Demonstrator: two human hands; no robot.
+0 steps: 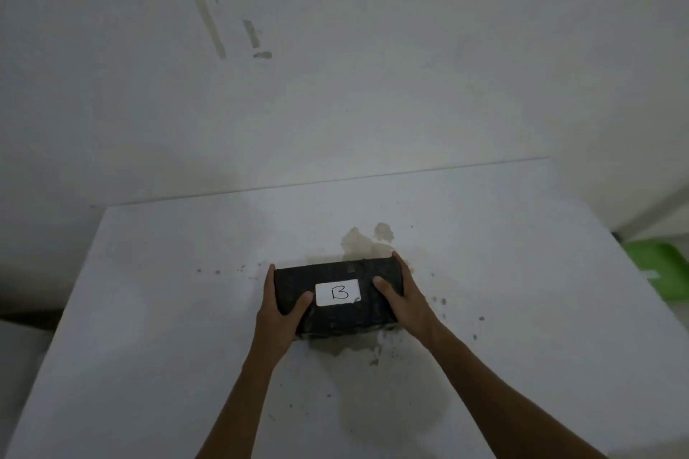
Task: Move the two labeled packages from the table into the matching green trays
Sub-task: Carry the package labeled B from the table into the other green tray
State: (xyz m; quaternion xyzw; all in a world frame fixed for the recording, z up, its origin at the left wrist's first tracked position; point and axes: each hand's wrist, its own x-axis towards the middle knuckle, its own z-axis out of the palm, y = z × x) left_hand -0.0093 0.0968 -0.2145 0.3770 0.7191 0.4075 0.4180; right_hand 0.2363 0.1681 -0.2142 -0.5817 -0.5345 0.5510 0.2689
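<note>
A black wrapped package (337, 317) with a white label marked "B" lies in the middle of the white table (149, 328). My left hand (277, 313) grips its left end, thumb on top. My right hand (404, 294) grips its right end, thumb on top beside the label. Part of a green tray (661, 268) shows at the right edge, beyond the table's right side and lower. No second package is in view.
The table top carries brownish stains and dark specks around the package. A white wall stands right behind the table's far edge. The table's left edge drops to a dark floor.
</note>
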